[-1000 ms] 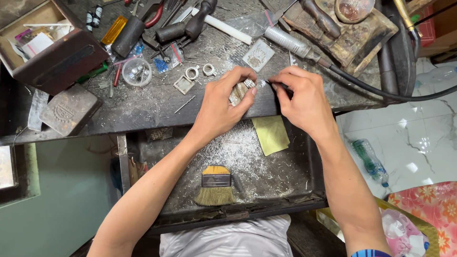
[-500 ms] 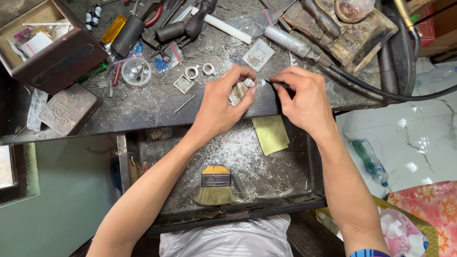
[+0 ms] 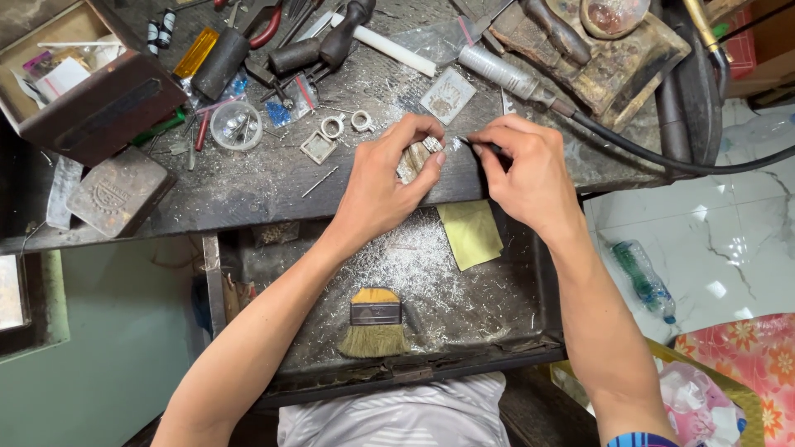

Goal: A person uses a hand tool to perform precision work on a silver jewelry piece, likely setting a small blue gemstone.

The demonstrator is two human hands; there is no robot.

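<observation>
The left hand (image 3: 383, 186) pinches a small silver piece (image 3: 431, 145) between thumb and fingertips at the near edge of the workbench (image 3: 248, 186). The right hand (image 3: 530, 170) closes its fingers on a thin tool (image 3: 464, 142) whose tip touches that piece. Below, an open drawer (image 3: 513, 331) holds a brush (image 3: 374, 323) and a yellow-green cloth (image 3: 470, 233).

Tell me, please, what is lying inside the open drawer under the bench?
The drawer holds a flat brush, a yellow-green square sheet and scattered silvery filings. Both forearms cover parts of its floor.
</observation>
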